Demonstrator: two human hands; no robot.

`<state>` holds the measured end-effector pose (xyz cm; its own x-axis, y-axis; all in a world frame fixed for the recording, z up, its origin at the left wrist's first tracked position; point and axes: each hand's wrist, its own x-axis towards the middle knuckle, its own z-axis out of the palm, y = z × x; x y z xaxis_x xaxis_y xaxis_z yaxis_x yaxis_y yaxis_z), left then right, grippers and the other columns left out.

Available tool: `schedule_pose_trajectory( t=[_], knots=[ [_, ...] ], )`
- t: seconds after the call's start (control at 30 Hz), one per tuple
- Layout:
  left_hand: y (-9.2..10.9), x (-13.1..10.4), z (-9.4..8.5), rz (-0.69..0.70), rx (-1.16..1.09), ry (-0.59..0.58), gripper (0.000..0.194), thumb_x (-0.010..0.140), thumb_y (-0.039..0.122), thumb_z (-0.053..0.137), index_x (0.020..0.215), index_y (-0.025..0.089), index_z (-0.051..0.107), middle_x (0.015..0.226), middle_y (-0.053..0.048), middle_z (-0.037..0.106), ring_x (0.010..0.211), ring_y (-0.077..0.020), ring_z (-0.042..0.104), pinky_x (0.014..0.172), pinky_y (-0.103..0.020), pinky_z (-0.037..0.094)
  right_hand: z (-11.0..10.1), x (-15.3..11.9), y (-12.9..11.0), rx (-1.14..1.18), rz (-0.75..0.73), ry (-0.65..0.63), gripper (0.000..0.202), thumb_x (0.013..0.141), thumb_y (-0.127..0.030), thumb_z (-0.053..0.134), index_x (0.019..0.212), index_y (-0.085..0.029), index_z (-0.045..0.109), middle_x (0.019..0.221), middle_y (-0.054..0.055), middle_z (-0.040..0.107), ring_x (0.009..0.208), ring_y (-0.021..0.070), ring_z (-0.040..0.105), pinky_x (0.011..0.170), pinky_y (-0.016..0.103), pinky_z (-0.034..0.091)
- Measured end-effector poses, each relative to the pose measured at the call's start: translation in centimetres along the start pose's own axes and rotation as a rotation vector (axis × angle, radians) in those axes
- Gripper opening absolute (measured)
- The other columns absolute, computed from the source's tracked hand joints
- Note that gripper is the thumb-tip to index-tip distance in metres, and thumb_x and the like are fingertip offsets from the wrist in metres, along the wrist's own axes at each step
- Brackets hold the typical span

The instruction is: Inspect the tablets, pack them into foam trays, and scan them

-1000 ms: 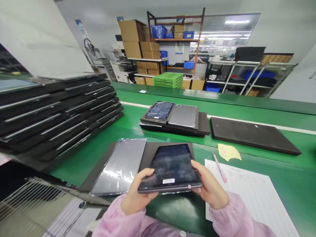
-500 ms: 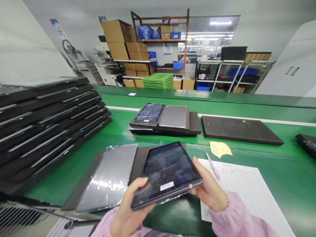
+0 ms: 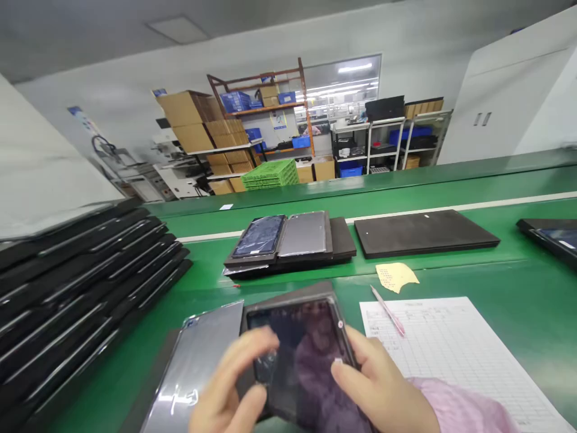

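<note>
A dark-screened tablet point(image 3: 306, 367) is tilted above the green bench at the bottom centre. My right hand point(image 3: 383, 385) grips its right edge, thumb on the screen side. Over its left part, my left hand point(image 3: 234, 379) is blurred, thumb and fingers apart, with the fingertips at the screen. A silver tablet in clear film point(image 3: 198, 361) lies on a black foam board to the left, partly behind my left hand.
Black trays point(image 3: 99, 282) are stacked high at the left. Two tablets sit on foam point(image 3: 342, 240) at the back centre, beside a black board point(image 3: 424, 231). A pen point(image 3: 387, 310), yellow note point(image 3: 395, 276) and printed sheet point(image 3: 455, 355) lie at the right.
The tablet has turned more upright in view and its white label is no longer seen at the lower edge. My left hand has let go of its lower left corner. The view has shifted.
</note>
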<state>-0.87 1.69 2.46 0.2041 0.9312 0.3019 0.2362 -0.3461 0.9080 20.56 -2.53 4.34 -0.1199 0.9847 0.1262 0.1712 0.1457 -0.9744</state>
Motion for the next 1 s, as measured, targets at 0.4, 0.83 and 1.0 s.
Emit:
schedule_pose_trajectory(
  t=[0.4,0.83,1.0],
  knots=[
    [-1.8,5.3,3.9,0.071,0.407,0.017,0.064,0.069,0.077,0.035,0.048,0.018,0.046,0.043,0.002,0.042,0.043,-0.0122,0.041,0.044,-0.023,0.028,0.4,-0.6,-0.5,-0.120,0.188,-0.076,0.020,0.076,-0.018,0.043,0.087,-0.019,0.059,0.069,-0.001,0.053,0.073,0.0174,0.051,0.066,0.025,0.040],
    [-2.1,4.3,3.4,0.128,0.413,0.079,0.061,0.073,0.072,0.039,0.049,0.017,0.048,0.043,0.002,0.043,0.042,-0.0111,0.041,0.044,-0.022,0.030,-0.1,-0.1,0.6,-0.166,-0.003,0.006,0.028,0.087,-0.031,0.042,0.063,-0.018,0.046,0.056,-0.004,0.046,0.055,0.0107,0.043,0.054,0.023,0.030],
    [-2.3,4.3,3.7,0.109,0.408,0.085,0.062,0.072,0.074,0.038,0.048,0.017,0.048,0.042,0.003,0.041,0.041,-0.0107,0.039,0.043,-0.022,0.029,-0.5,0.4,1.1,-0.107,-0.033,0.001,0.035,0.092,-0.032,0.035,0.064,-0.018,0.051,0.055,-0.003,0.045,0.057,0.0110,0.046,0.056,0.022,0.033]
  ],
)
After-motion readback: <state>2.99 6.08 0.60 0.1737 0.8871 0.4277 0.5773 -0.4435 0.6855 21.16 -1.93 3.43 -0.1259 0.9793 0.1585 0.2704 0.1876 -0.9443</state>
